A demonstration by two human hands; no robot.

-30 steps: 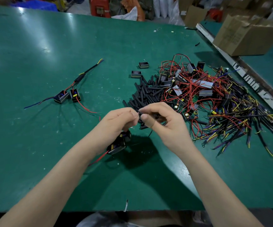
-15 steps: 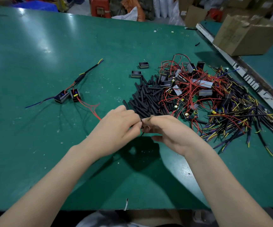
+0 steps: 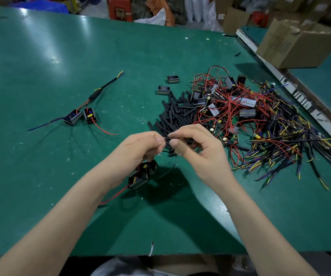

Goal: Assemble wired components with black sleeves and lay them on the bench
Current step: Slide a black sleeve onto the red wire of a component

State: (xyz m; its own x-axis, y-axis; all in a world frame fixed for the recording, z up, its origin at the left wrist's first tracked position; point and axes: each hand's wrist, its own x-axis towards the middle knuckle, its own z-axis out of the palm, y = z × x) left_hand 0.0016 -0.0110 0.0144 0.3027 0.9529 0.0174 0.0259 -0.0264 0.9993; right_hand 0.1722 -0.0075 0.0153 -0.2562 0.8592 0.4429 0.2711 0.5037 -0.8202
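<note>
Both hands meet above the green bench (image 3: 41, 166): left hand (image 3: 140, 148) and right hand (image 3: 196, 148) pinch a thin wire (image 3: 166, 138) between fingertips, small black boxes (image 3: 142, 174) dangling beneath. Black sleeves (image 3: 172, 118) lie piled just behind. Cardboard box (image 3: 297, 42), contents unseen, stands far right.

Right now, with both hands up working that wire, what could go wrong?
1. The small boxes hang below the left hand by their wires, so a tug might strain the leads.
2. The right hand pinches the piece right above the loose black sleeves; if it drops, it could get lost there.
3. The tangled wire pile sits close and could snag the trailing red wire.
</note>
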